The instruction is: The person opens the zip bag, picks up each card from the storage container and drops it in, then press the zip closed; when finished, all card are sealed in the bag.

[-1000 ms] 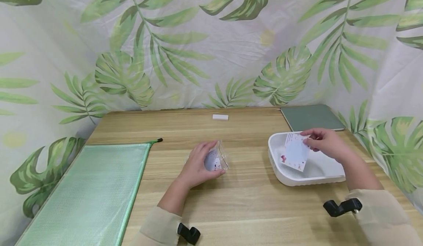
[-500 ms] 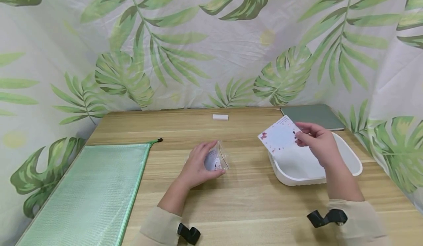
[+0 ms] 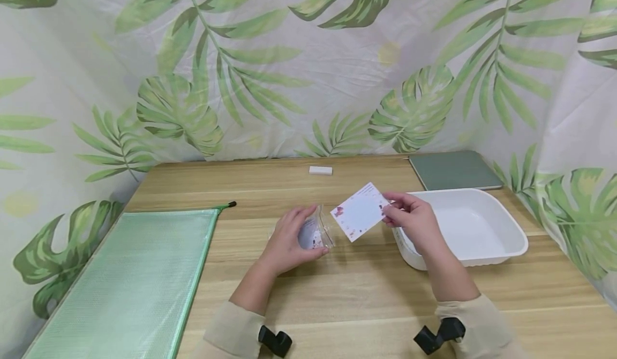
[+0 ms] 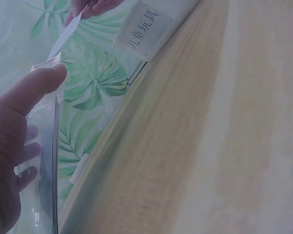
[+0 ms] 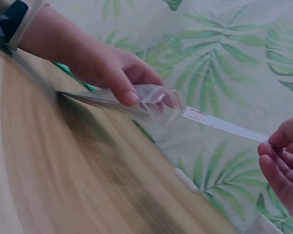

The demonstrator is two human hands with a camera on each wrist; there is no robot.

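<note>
My left hand (image 3: 285,245) grips a clear plastic bag (image 3: 325,231) above the table's middle. Printed cards show inside it, and its open mouth faces right. In the right wrist view the bag (image 5: 154,100) lies between thumb and fingers. Pinched by one edge in my right hand (image 3: 418,224) is a white card (image 3: 359,213) with small red floral prints round its border and tiny text. The card's near corner is just right of the bag's mouth, apart from it. Seen from the right wrist, the card (image 5: 224,124) is nearly edge-on, pointing at the bag.
A white plastic basket (image 3: 482,225) stands at right, with a labelled side (image 4: 145,30). Behind it lies a grey-green notebook (image 3: 453,170). A small white block (image 3: 320,170) sits at the back, and a green mesh zip pouch (image 3: 125,278) covers the left side.
My right hand has brought the card out from over the basket, leftward to beside the bag, turning it on the way. The left hand and bag have stayed in place.
</note>
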